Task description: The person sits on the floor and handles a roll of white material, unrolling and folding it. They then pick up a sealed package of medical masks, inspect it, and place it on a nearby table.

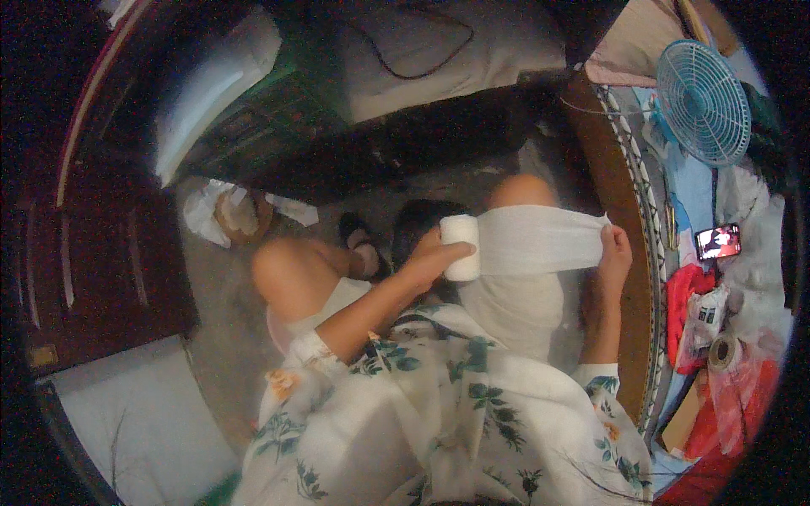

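My left hand [436, 256] grips a thick roll of white gauze bandage [461, 269], thumb across its side. From the roll a wide unrolled strip [538, 240] stretches to the right over my right thigh and knee. My right hand [615, 246] pinches the far end of this strip at its upper corner. The strip hangs fairly taut between both hands. Beneath it lie the pale shorts [512, 303] on my lap, and my bare right knee [522, 190] shows past its upper edge.
On the right, a low bed or bench holds a blue fan [702, 101], a lit phone [718, 242], a red cloth [686, 303] and a roll of clear plastic [724, 354]. A dark wooden cabinet [107, 253] stands left. Near my left knee is a round container [243, 215] with white material.
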`<state>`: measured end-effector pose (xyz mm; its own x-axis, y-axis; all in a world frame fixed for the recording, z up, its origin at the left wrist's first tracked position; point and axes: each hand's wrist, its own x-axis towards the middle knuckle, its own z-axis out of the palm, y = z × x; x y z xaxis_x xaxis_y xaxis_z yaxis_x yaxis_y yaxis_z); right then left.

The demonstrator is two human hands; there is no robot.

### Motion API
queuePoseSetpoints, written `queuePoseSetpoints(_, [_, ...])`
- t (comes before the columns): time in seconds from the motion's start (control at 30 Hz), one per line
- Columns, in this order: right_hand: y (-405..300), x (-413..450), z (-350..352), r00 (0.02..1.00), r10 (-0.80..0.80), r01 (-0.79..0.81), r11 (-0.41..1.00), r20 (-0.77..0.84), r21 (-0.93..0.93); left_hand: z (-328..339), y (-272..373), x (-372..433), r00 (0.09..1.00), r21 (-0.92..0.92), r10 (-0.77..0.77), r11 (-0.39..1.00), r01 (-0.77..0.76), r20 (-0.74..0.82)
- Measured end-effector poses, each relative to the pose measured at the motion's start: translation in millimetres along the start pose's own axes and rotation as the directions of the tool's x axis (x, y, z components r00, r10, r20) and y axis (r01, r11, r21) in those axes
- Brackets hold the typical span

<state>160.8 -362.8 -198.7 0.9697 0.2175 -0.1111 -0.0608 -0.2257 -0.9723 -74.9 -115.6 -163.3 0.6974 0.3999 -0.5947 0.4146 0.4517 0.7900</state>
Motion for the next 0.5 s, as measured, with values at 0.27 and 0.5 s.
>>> queuePoseSetpoints(0.27, [42,6,-1,0.999,0.048,-0.047,0.999,0.021,-0.013,2,-12,17,0.998,-0.043,0.015,0.999,-0.013,0.055])
queuePoseSetpoints(0.5, [22,-5,12,0.993,0.1,-0.106,0.99,0.06,0.098,23,-4,13,0.999,0.037,0.039,0.999,-0.038,-0.014])
